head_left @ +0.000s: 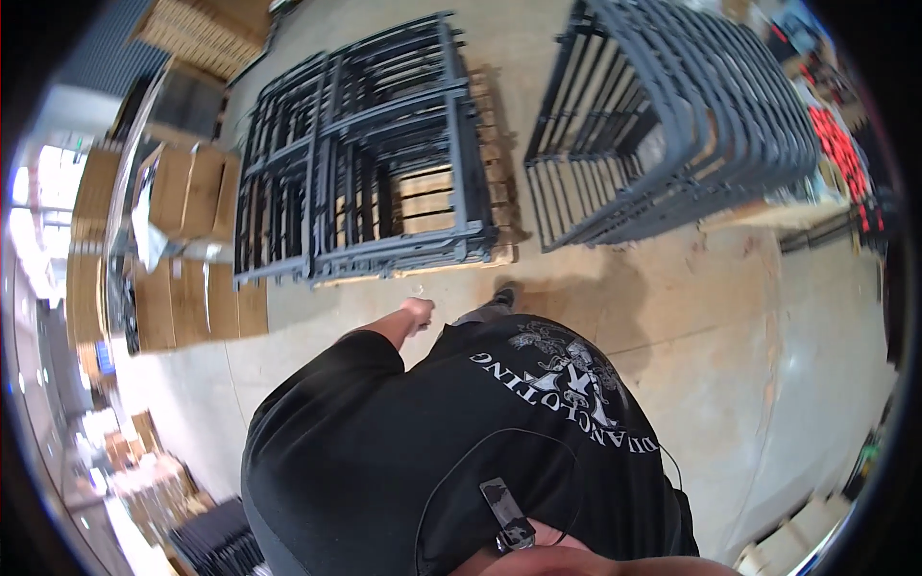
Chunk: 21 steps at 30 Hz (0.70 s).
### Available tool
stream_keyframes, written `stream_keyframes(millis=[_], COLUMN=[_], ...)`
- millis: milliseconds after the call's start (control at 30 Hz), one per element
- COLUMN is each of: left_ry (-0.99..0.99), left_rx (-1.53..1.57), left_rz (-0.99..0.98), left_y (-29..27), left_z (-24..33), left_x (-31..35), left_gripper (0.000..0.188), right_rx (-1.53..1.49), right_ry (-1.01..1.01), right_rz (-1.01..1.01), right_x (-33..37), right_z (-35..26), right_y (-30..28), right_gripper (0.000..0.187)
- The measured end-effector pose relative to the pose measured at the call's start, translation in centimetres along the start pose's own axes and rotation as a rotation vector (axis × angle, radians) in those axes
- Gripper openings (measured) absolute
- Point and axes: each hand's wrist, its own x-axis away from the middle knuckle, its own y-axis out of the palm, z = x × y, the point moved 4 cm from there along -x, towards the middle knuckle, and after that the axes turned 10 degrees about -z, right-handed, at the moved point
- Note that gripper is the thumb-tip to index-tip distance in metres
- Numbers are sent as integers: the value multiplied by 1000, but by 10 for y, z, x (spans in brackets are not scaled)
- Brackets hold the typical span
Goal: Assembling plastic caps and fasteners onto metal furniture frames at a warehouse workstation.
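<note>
My left hand hangs in front of my body at the end of a short black sleeve, its fingers curled closed. Whether anything small is inside the fingers cannot be made out. It touches none of the frames. Nearest to it, a stack of dark grey metal frames lies flat on a wooden pallet, a short way ahead. My right hand is hidden; only the black shirt shows on that side.
Upright dark metal racks stand in a nested row at the front right. Cardboard boxes are piled on the left, by a shelf. Red items lie at the far right. My shoe rests on the concrete floor.
</note>
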Motion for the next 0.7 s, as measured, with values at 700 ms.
stream_keyframes(millis=[700], left_ry=[421], left_rx=[1467], left_rz=[278], left_y=[-598], left_z=[-111], left_x=[-186], left_gripper=[42], right_rx=[461], right_ry=[-703], right_rz=[38], right_x=[128], right_z=[-543], right_y=[127], right_gripper=[22])
